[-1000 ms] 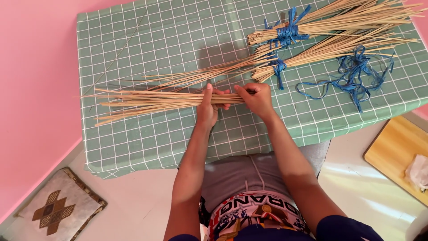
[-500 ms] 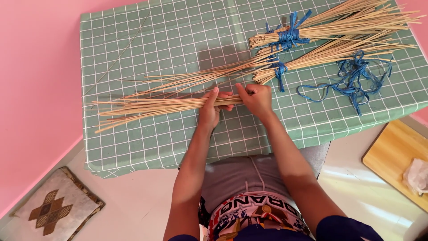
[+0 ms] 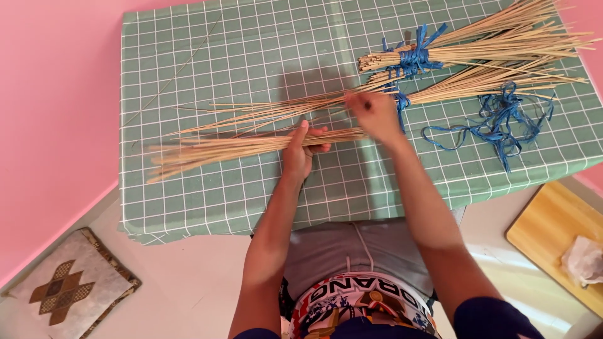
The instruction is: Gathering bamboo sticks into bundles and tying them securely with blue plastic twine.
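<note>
The left hand (image 3: 300, 152) is closed around a bundle of thin sticks (image 3: 232, 148), fingers wrapped over the top and thumb pointing up. The bundle lies nearly level on the green checked cloth (image 3: 251, 50), its loose tips fanning out toward the left edge. The right hand (image 3: 375, 114) is up and to the right of the left, blurred; its fingers are curled together at the near ends of a second, looser spray of sticks (image 3: 270, 113) lying just behind the held bundle. Whether they pinch a stick cannot be told.

Behind the right hand lie two tied bundles (image 3: 490, 53), each bound with blue string (image 3: 411, 56) near its cut end, heads pointing to the far right corner. A loose tangle of blue string (image 3: 496, 113) sits on the cloth right of the hand.

On the floor: a patterned mat (image 3: 66, 295) at lower left, a wooden board (image 3: 553, 232) at right carrying a crumpled white piece (image 3: 584, 258).
</note>
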